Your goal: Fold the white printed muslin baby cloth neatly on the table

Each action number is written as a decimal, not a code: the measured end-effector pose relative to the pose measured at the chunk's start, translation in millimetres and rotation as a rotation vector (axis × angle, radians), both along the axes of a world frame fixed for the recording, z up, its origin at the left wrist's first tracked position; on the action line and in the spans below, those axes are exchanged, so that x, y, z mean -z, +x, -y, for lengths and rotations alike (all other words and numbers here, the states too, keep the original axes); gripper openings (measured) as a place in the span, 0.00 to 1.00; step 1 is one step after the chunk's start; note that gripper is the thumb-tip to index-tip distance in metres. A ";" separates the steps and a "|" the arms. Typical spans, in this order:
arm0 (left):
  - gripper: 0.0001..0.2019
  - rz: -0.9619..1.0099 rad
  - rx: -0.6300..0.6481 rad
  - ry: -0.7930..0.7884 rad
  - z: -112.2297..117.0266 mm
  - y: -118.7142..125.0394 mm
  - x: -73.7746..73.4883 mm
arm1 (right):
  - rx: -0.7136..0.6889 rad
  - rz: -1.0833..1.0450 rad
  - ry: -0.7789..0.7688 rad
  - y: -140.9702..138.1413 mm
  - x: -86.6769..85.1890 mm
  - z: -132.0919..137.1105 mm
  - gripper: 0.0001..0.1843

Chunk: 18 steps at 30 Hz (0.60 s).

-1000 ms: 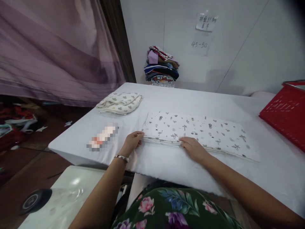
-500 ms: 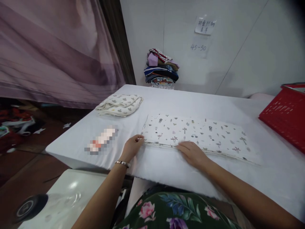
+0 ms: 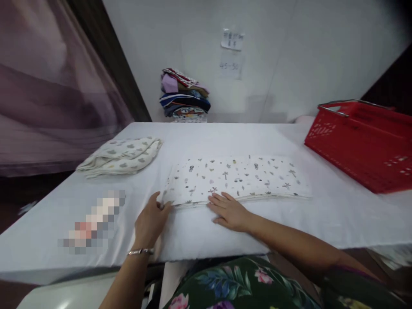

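A white folded cloth [image 3: 231, 178], printed with small palm trees, birds and other motifs, lies flat as a long strip on the white table. At its near left corner is my left hand [image 3: 150, 221], the thumb touching the corner and the forefinger apart from it by the left edge. My right hand [image 3: 230, 211] lies flat with fingers spread, its fingertips on the near edge of the cloth. Left of the strip rests another folded cloth [image 3: 124, 155], cream with a cloud-like print.
A red plastic basket [image 3: 357, 141] stands on the table [image 3: 257, 137] at the right. Against the wall rises a pile of folded fabrics [image 3: 185, 96]. A blurred-out object [image 3: 93, 221] lies at the front left. A purple curtain [image 3: 54, 94] hangs at the left.
My view has turned right, bringing more of the red basket in. My right hand's fingers are now more spread on the edge. My left thumb and forefinger have parted at the corner.
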State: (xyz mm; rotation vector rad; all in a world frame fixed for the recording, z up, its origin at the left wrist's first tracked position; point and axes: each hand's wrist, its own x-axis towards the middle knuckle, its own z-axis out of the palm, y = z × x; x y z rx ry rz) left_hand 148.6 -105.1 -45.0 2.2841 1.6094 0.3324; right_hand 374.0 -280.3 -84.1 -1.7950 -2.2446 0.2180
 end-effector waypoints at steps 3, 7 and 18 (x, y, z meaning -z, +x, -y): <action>0.29 -0.065 0.111 0.283 2.0 9.1 -3.0 | 0.004 -0.006 0.018 0.2 0.3 -1.7 0.31; 0.22 -0.022 0.533 0.538 5.4 26.3 6.0 | 0.013 -0.011 0.040 -1.8 -1.5 -2.8 0.31; 0.29 -0.065 0.720 0.558 2.6 31.1 46.6 | 0.325 -0.136 0.374 62.9 -17.9 52.1 0.14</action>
